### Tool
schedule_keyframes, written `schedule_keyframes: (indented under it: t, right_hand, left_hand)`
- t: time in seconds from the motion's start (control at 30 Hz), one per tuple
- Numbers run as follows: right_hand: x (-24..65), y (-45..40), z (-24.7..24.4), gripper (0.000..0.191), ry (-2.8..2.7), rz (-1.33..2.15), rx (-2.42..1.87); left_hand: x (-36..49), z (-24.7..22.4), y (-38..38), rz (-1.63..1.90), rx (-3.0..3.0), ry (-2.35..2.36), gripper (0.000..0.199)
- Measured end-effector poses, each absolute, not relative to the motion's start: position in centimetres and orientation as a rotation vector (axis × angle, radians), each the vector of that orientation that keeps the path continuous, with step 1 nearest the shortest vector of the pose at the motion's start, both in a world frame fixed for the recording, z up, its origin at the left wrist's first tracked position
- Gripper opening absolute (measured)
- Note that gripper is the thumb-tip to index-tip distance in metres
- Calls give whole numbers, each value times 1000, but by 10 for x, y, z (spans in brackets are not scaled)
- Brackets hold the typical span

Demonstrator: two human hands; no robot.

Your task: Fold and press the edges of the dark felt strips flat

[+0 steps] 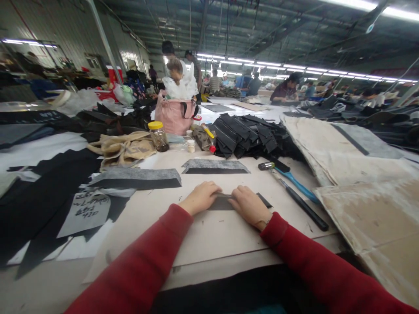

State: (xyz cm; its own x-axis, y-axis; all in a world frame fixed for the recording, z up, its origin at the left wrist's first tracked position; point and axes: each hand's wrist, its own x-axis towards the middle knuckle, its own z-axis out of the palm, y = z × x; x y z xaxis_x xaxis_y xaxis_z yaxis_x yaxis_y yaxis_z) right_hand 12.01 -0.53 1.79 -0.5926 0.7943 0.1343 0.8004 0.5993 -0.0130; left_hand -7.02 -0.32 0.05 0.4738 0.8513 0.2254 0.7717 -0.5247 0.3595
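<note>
A dark fabric strip (223, 204) is held flat against the pale sheet (229, 240) that is spread over the desk (49, 283). Its far edge is gripped by the bent fingers of the left hand (201, 197) and of the right hand (248, 205), which are placed close together with a short stretch of the strip left uncovered between them. A thin raised edge can be seen between the fingertips, and a dark end is shown sticking out past the right fingers.

Just beyond the fingers, a grey-and-black strip (216, 166) is laid on the sheet; a second grey-topped strip (140, 178) is placed to the left of the left fingers. Farther beyond, a heap of dark pieces (245, 135) is piled up, and a yellow-lidded jar (159, 137) and a pink bag (175, 117) are set beyond and to the left.

To the right of the right fingers, a black-handled tool (306, 207) and a blue-handled brush (299, 184) are laid near each other. Well to the left of the left fingers, a handwritten note (85, 214) is rested on black fabric (42, 187).
</note>
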Motion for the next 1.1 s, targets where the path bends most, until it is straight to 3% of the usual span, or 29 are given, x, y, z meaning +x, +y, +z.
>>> schedule_keyframes:
  t: [0.1,0.27,0.57,0.7,0.87,1.0,1.1]
  right_hand:
    - [119,2,16,20,-2659,173,-1287]
    - [107,8,15,38,-2663,425,-1145]
    - [94,-10,14,21,-2858,-94,-1103]
    - [88,-10,15,22,-2823,-152,-1190]
    - [86,-1,17,19,-2740,164,-1238]
    - [75,8,18,41,-2735,479,-1119]
    - [69,10,17,46,-2731,509,-1056]
  left_hand:
    - [-82,-1,-3,621,2455,1382,26]
    - [-82,1,-6,634,2431,1404,27]
    - [-82,1,-14,495,2624,1439,24]
    - [-96,2,-12,511,2533,1404,25]
    - [-121,6,-13,573,2334,1416,31]
    - [-123,6,-14,603,2306,1399,29]
    - [-121,5,-15,616,2333,1383,28]
